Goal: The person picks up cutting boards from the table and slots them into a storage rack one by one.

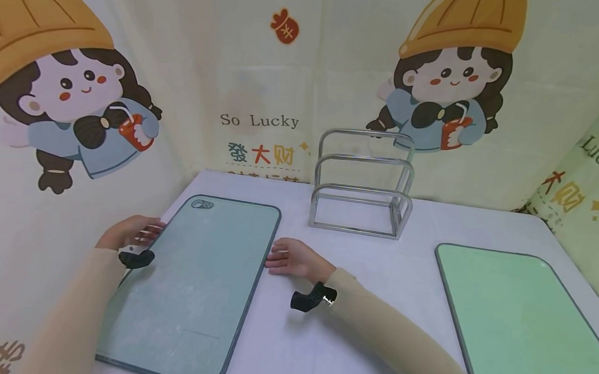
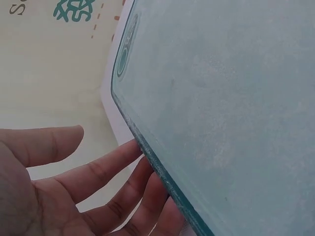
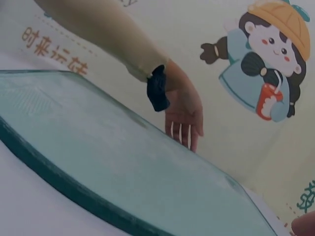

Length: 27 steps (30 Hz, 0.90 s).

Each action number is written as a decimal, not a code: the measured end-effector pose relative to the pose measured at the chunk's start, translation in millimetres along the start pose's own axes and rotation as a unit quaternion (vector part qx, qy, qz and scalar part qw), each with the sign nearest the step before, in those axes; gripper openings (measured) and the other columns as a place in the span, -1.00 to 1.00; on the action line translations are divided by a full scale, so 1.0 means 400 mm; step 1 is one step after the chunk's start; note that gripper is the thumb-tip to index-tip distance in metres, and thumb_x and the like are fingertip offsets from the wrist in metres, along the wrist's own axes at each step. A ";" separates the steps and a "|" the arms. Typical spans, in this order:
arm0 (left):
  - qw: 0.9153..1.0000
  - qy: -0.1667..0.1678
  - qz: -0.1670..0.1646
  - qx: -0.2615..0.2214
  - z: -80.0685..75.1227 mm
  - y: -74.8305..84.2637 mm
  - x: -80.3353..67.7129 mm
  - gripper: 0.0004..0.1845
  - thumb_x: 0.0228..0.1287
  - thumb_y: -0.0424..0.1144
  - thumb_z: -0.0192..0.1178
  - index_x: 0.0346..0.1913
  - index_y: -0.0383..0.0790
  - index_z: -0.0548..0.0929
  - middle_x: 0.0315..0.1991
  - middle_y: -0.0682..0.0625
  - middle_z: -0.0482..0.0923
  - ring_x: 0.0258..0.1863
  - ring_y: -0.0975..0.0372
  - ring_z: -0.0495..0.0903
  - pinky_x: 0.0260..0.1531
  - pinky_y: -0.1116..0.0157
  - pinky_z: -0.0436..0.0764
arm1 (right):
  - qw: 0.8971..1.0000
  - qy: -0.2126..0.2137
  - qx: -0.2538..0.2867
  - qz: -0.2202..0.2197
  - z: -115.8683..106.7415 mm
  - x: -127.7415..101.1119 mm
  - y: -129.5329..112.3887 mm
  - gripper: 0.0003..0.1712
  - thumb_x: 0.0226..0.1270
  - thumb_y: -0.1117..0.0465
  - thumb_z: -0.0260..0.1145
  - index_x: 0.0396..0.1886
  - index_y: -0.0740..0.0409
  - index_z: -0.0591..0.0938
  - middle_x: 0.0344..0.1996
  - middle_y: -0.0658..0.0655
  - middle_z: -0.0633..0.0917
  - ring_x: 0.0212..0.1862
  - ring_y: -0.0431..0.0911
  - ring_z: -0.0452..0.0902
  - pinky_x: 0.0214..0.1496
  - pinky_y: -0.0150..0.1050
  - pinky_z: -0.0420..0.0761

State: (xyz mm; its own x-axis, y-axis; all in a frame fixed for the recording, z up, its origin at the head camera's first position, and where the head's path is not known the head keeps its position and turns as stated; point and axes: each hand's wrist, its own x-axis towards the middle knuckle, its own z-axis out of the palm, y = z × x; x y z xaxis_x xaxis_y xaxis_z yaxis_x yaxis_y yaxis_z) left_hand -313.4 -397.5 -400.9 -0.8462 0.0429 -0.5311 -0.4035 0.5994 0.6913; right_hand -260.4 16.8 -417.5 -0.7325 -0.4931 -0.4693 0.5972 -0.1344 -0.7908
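Your left hand (image 1: 130,233) and right hand (image 1: 292,258) lay loose and flat-fingered at opposite long edges of the blue-green cutting board (image 1: 193,283), flat on the table (image 1: 333,324); gripping nothing, you risked it slipping if lifted.

So there's a white bench (image 1: 356,269) with a shiny metal rack (image 1: 362,182) standing toward the back, three hoop-shaped dividers in a row, nothing slotted in. Off to the right lies a light green cutting board (image 1: 521,323), flat on the bench and well apart from the rack. All around hangs a cream backdrop cloth (image 1: 336,59) printed with a cartoon girl in an orange hat, "So Lucky" and some Chinese characters.
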 end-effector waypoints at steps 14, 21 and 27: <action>0.999 0.019 0.000 -0.051 0.006 -0.010 0.004 -0.48 0.40 -0.04 -0.03 0.18 -0.44 0.41 -0.26 0.09 0.52 -0.17 0.20 0.48 -0.17 0.35 0.57 | 0.999 0.034 0.001 -0.007 0.030 0.004 0.004 -0.67 0.43 0.20 -0.05 0.06 0.32 0.34 -0.16 0.18 0.39 -0.07 0.01 0.34 0.30 0.06 0.38; 0.997 0.022 -0.002 -0.079 0.009 -0.013 -0.002 -0.58 0.39 -0.06 0.01 0.09 -0.33 0.53 -0.34 0.16 0.54 -0.22 0.24 0.49 -0.20 0.38 0.56 | 0.999 0.036 -0.003 -0.011 0.029 -0.003 0.014 -0.65 0.44 0.25 -0.07 0.10 0.35 0.35 -0.15 0.14 0.41 -0.04 -0.02 0.37 0.31 0.00 0.39; 0.995 0.046 -0.015 -0.093 0.014 -0.025 0.001 -0.59 0.34 0.00 0.08 0.04 -0.25 0.58 -0.36 0.21 0.56 -0.21 0.24 0.49 -0.18 0.37 0.53 | 0.998 0.055 0.007 -0.019 0.034 -0.002 0.021 -0.68 0.41 0.30 -0.05 0.08 0.39 0.36 -0.28 0.08 0.44 -0.13 -0.08 0.40 0.27 -0.06 0.43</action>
State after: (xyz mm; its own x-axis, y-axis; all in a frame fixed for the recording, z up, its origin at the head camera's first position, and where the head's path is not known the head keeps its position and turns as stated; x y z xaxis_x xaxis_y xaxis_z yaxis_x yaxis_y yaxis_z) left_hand -307.8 -399.1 -410.8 -0.8578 -0.0501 -0.5116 -0.4785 0.4415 0.7590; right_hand -250.3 4.4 -418.6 -0.7860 -0.3896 -0.4800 0.5720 -0.1638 -0.8037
